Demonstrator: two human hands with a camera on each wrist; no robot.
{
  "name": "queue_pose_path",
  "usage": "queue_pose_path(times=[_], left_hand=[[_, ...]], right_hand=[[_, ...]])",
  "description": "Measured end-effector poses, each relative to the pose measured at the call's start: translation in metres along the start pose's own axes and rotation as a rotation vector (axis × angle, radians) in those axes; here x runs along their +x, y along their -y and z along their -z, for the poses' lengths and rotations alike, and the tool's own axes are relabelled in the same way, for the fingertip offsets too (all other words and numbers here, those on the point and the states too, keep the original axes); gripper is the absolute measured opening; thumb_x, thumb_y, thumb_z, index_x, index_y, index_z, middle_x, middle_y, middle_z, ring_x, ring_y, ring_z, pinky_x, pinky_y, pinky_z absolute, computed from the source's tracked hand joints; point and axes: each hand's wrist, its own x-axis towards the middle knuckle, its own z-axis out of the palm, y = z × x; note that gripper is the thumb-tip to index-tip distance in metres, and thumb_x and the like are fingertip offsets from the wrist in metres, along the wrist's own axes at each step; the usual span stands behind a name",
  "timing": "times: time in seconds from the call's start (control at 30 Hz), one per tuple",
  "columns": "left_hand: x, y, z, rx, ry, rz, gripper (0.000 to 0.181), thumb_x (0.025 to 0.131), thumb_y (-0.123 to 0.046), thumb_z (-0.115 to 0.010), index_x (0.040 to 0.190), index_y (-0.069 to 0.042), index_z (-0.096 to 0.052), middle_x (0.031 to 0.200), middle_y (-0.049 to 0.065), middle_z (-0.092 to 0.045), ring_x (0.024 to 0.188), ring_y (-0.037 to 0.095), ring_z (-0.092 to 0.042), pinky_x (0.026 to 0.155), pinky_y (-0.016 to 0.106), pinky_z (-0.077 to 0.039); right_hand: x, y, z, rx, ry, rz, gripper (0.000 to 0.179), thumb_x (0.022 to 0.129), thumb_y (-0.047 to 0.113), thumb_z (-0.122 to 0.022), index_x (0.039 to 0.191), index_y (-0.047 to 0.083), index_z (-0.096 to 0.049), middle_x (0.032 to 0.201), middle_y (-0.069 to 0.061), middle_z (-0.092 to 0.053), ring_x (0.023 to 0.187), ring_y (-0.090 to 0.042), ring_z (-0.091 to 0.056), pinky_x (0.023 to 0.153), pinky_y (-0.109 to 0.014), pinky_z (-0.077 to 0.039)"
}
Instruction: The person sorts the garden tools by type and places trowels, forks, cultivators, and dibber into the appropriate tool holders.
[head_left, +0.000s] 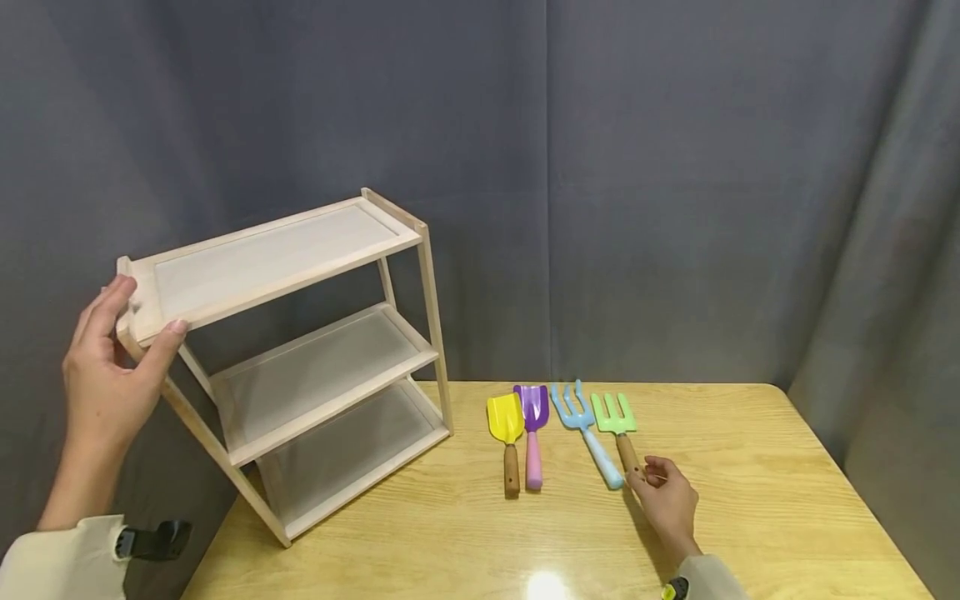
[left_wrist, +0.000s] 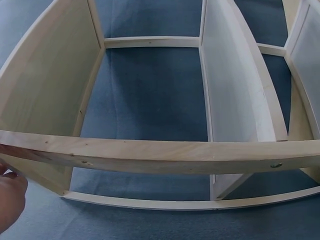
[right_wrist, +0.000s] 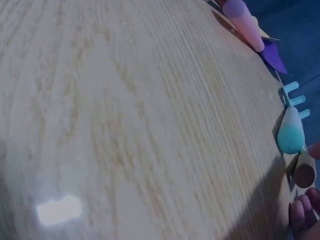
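In the head view, a three-tier wooden shelf stands at the left of the table. My left hand holds the left end of its top tier, thumb on the front edge and fingers over the end board. The left wrist view shows the shelf's side rail close up, with part of that hand at the left edge. At the right, a green toy hand fork with a brown wooden handle lies on the table. My right hand pinches the end of this handle.
Left of the green fork lie a light blue hand fork, a purple trowel with a pink handle and a yellow trowel with a brown handle. A grey curtain hangs behind the wooden table.
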Motion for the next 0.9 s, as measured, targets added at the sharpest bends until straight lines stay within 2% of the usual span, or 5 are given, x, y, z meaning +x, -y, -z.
queue_pose_path(times=[0.17, 0.4, 0.67, 0.9], left_hand=[[-0.0013, 0.0025, 0.0027, -0.022, -0.01, -0.005, 0.062, 0.084, -0.001, -0.067, 0.142, 0.004, -0.044, 0.15, 0.011, -0.036, 0.14, 0.015, -0.025, 0.109, 0.02, -0.024], [0.0, 0.0045, 0.0046, 0.051, -0.039, -0.051, 0.061, 0.084, -0.007, -0.07, 0.141, 0.001, -0.047, 0.149, 0.009, -0.04, 0.14, 0.013, -0.027, 0.113, 0.026, -0.017], [0.0, 0.0052, 0.0047, 0.092, -0.046, -0.038, 0.061, 0.085, -0.01, -0.069, 0.141, -0.002, -0.048, 0.149, 0.007, -0.04, 0.14, 0.011, -0.026, 0.113, 0.025, -0.014], [0.0043, 0.0057, -0.0034, 0.053, -0.022, -0.03, 0.061, 0.084, -0.011, -0.07, 0.141, -0.003, -0.049, 0.148, 0.006, -0.042, 0.139, 0.01, -0.028, 0.113, 0.024, -0.015]], right_hand=[[0.0013, 0.0002, -0.0038, -0.016, -0.007, 0.025, 0.039, 0.082, 0.012, -0.073, 0.116, -0.005, -0.062, 0.106, -0.023, -0.065, 0.095, -0.034, -0.064, 0.068, -0.02, -0.048], [0.003, 0.0024, -0.0061, -0.031, 0.003, 0.041, 0.036, 0.08, 0.011, -0.075, 0.11, -0.005, -0.064, 0.097, -0.019, -0.067, 0.088, -0.031, -0.065, 0.065, -0.021, -0.048], [0.0031, 0.0016, -0.0065, -0.057, 0.032, 0.057, 0.035, 0.081, 0.012, -0.074, 0.109, -0.006, -0.064, 0.093, -0.018, -0.067, 0.085, -0.03, -0.064, 0.064, -0.024, -0.048], [0.0044, -0.0018, -0.0036, -0.084, 0.031, 0.059, 0.033, 0.082, 0.01, -0.073, 0.108, -0.008, -0.064, 0.093, -0.019, -0.067, 0.085, -0.031, -0.064, 0.064, -0.026, -0.049]])
